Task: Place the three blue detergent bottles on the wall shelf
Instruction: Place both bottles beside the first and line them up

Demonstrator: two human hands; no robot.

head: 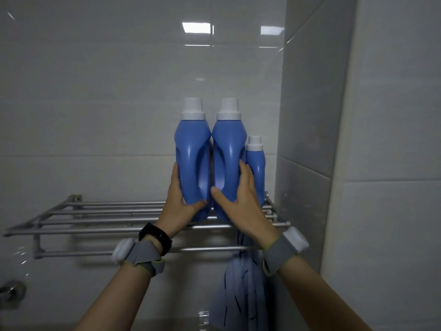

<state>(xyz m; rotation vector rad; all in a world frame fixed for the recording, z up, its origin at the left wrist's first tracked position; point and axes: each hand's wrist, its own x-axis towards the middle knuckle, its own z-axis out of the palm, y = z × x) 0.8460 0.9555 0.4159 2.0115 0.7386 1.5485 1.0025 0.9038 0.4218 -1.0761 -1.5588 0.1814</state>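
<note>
Left hand (pixel 183 199) gripping left bottle (pixel 192 161), shelf (pixel 95 220)

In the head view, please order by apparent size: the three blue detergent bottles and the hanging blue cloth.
1. Hanging blue cloth, partly cut off.
2-3. Left bottle and middle bottle: alike.
4. Right small bottle.

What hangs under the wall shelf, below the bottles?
A blue cloth with dark marks hangs from the wall shelf lower rail. Its top is hidden behind the right hand.
</note>
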